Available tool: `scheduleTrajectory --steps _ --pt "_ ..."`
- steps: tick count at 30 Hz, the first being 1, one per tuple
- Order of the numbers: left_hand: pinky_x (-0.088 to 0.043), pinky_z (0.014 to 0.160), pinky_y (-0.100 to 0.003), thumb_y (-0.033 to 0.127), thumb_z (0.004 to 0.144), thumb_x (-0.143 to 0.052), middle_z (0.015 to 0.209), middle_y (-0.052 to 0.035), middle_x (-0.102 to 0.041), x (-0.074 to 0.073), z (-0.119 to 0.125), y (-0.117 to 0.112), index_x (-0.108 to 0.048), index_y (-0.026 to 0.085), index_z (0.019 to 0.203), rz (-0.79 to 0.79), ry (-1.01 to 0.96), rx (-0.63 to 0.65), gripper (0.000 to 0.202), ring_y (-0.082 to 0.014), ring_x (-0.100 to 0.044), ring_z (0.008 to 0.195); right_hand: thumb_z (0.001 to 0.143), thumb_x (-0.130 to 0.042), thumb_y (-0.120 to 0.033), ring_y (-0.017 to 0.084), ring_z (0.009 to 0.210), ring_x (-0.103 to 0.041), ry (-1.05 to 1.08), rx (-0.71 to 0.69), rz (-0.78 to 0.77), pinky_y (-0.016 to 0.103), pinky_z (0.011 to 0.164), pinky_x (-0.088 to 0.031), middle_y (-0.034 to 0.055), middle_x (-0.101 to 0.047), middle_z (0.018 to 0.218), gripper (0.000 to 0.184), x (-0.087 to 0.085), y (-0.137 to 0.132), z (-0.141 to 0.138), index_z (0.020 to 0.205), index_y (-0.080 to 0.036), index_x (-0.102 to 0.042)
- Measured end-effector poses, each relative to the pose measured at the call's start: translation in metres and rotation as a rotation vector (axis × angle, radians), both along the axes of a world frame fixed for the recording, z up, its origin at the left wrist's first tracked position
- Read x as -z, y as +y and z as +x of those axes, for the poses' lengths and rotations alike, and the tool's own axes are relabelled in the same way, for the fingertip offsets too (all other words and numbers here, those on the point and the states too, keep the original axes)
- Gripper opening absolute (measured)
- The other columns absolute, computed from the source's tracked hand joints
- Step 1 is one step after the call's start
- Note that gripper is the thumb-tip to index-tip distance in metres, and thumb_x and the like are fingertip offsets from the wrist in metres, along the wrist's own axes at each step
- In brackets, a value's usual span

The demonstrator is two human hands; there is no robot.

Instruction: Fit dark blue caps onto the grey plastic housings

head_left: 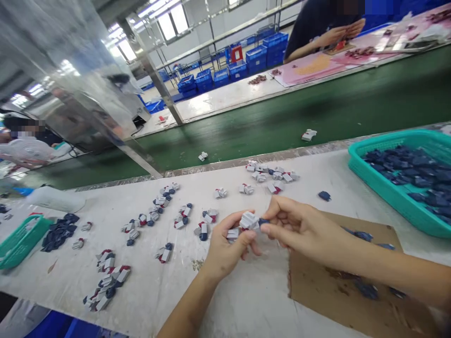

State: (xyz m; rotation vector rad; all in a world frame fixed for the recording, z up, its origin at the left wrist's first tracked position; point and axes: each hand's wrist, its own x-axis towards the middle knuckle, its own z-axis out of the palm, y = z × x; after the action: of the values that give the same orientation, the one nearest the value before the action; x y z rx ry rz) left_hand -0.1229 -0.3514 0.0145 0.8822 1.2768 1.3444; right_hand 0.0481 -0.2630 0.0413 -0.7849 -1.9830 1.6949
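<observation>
In front of me, over the white table (260, 300), my left hand (229, 244) is closed on a small white plastic part (248, 219), with a bit of red beneath it. Pinched in the fingertips of my right hand (296, 223) is a small dark blue piece (262, 222), held against the white part's right side. Whether the two are joined I cannot tell. Nearby lie several white, red and blue assemblies (202, 230). A single dark blue piece (324, 195) rests beyond my right hand.
At right stands a teal basket (398, 199) of dark blue pieces, beside a cardboard sheet (317, 291) under my right forearm. A smaller teal basket (21, 244) and a white bottle (56, 198) are at left. Behind runs a green conveyor belt (246, 141); across it, a co-worker's hands (338, 35) work.
</observation>
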Motion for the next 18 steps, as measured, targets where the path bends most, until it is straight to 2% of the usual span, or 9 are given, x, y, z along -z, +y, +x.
scheduleTrajectory --steps 2,4,6,8,10,12,14,16,18 --pt "-0.03 0.035 -0.019 0.056 0.067 -0.088 0.068 0.0002 -0.068 -0.001 -0.029 -0.006 -0.075 0.018 0.103 0.049 0.044 -0.306 0.054 -0.0058 -0.047 0.036 0.089 -0.055 -0.054 0.013 0.058 -0.053 -0.111 -0.09 0.136 0.024 0.05 -0.039 -0.0016 -0.059 0.067 0.031 0.009 0.015 -0.011 0.084 -0.024 -0.048" --pt "-0.025 0.037 -0.017 0.054 0.069 -0.086 0.066 0.0039 -0.062 0.003 -0.058 -0.011 -0.074 0.017 0.095 0.125 0.039 -0.623 0.046 -0.0012 -0.037 0.036 0.088 -0.054 -0.052 0.014 0.059 -0.055 -0.244 -0.244 0.239 0.024 0.051 -0.04 -0.0001 -0.061 0.066 0.03 0.024 0.029 -0.019 0.084 -0.022 -0.054" --pt "-0.024 0.038 -0.015 0.051 0.074 -0.081 0.059 0.0082 -0.051 0.011 -0.082 -0.013 -0.07 0.017 0.086 0.171 0.013 -0.778 0.038 -0.0005 -0.033 0.036 0.086 -0.059 -0.049 0.014 0.054 -0.055 -0.332 -0.391 0.31 0.024 0.049 -0.038 0.0007 -0.063 0.061 0.03 0.036 0.042 -0.031 0.078 -0.02 -0.063" --pt "-0.025 0.039 -0.015 0.045 0.075 -0.077 0.056 0.0092 -0.047 0.018 -0.095 -0.013 -0.068 0.016 0.082 0.175 -0.015 -0.809 0.031 -0.0012 -0.034 0.036 0.089 -0.059 -0.048 0.015 0.054 -0.056 -0.387 -0.436 0.401 0.026 0.05 -0.041 0.0021 -0.064 0.059 0.035 0.042 0.058 -0.054 0.071 -0.019 -0.067" --pt "-0.025 0.039 -0.015 0.039 0.073 -0.073 0.054 0.0085 -0.048 0.024 -0.098 -0.012 -0.068 0.016 0.08 0.167 -0.055 -0.811 0.025 -0.002 -0.034 0.036 0.098 -0.053 -0.046 0.017 0.065 -0.062 -0.434 -0.372 0.53 0.031 0.062 -0.049 0.0055 -0.069 0.072 0.04 0.039 0.081 -0.095 0.076 -0.017 -0.069" --pt "-0.023 0.039 -0.016 0.035 0.07 -0.068 0.052 0.0078 -0.048 0.028 -0.096 -0.011 -0.068 0.015 0.079 0.144 -0.095 -0.789 0.022 -0.0026 -0.032 0.036 0.102 -0.053 -0.043 0.021 0.089 -0.067 -0.465 -0.247 0.645 0.038 0.08 -0.055 0.0095 -0.072 0.103 0.033 0.034 0.107 -0.151 0.101 -0.015 -0.07" --pt "-0.023 0.039 -0.016 0.034 0.067 -0.064 0.052 0.0072 -0.048 0.033 -0.092 -0.009 -0.069 0.014 0.079 0.121 -0.136 -0.756 0.023 -0.0027 -0.032 0.036 0.1 -0.061 -0.04 0.022 0.105 -0.066 -0.496 -0.176 0.718 0.043 0.091 -0.057 0.0094 -0.065 0.127 0.032 0.031 0.129 -0.211 0.126 -0.019 -0.064" --pt "-0.025 0.039 -0.017 0.032 0.064 -0.061 0.059 0.0053 -0.052 0.037 -0.089 -0.007 -0.07 0.014 0.084 0.116 -0.171 -0.726 0.029 -0.0034 -0.035 0.038 0.099 -0.064 -0.037 0.024 0.111 -0.065 -0.522 -0.134 0.774 0.046 0.093 -0.057 0.01 -0.062 0.133 0.037 0.033 0.145 -0.262 0.131 -0.02 -0.061" --pt "-0.029 0.038 -0.017 0.029 0.06 -0.059 0.071 0.0031 -0.056 0.042 -0.088 -0.006 -0.069 0.016 0.094 0.128 -0.199 -0.703 0.037 -0.0059 -0.044 0.044 0.1 -0.063 -0.037 0.024 0.112 -0.065 -0.533 -0.102 0.818 0.046 0.094 -0.057 0.0103 -0.062 0.134 0.035 0.037 0.154 -0.295 0.131 -0.02 -0.062"
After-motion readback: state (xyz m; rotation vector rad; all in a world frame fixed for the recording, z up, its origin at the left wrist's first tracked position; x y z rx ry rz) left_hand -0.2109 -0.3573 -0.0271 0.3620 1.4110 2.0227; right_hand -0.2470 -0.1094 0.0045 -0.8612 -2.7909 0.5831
